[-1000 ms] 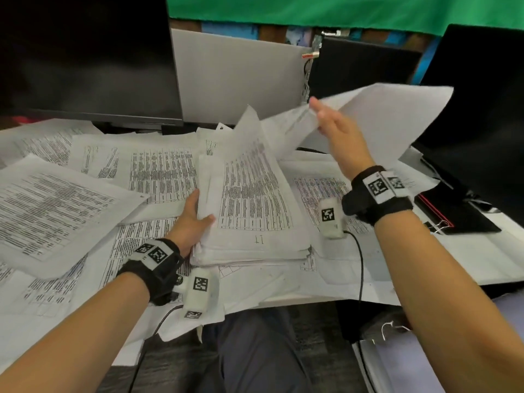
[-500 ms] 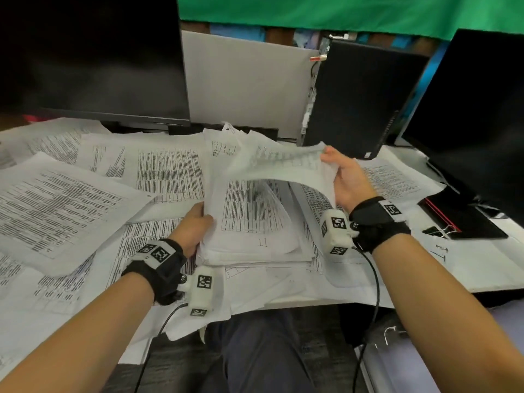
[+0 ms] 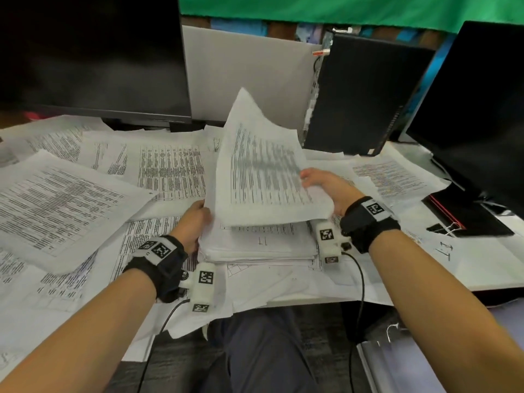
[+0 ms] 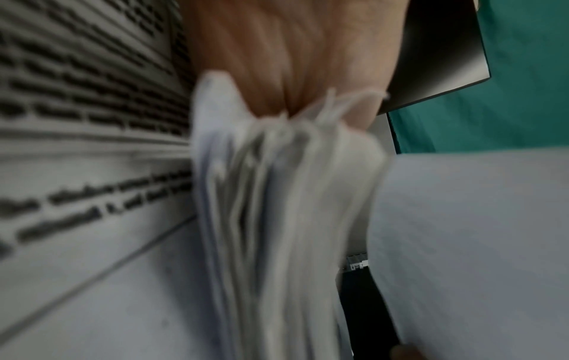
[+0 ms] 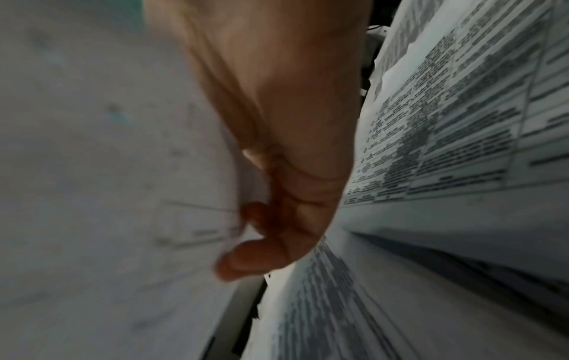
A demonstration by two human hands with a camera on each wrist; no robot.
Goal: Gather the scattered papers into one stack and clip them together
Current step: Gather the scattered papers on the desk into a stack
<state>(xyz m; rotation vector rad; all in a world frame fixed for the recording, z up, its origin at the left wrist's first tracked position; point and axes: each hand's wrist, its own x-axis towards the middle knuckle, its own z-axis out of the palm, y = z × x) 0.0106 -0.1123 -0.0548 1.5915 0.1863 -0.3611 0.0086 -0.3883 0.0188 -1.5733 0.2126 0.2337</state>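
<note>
I am seeing loose printed sheets [image 3: 65, 199] lying spread over the tabletop [image 3: 482, 268] to the left of my hands and beyond them, overlapping one another. A dark monitor [image 3: 90, 55] is standing beyond my left hand [image 3: 192, 226], a black computer tower [image 3: 365, 95] beyond my right hand [image 3: 326, 188], and a second dark screen [image 3: 479, 109] is crowding the far right. A black binder clip [image 3: 442, 228] is lying to the right of my right hand, beside a black notebook with a red edge [image 3: 470, 219].

My left hand is gripping the left edge of the paper stack [image 3: 261, 245], fingers tucked out of sight under it; the left wrist view is showing the sheet edges fanning against the palm. The stack is sitting between my two hands, near the front edge of the tabletop. My right hand is pinching the right edge of a lifted sheet [image 3: 261, 168], thumb on top, and the sheet is arching up over the stack with its far corner raised.

The stack's near edge is stopping short of the tabletop's front edge, with more sheets hanging over that edge. Open room is showing only above the stack.
</note>
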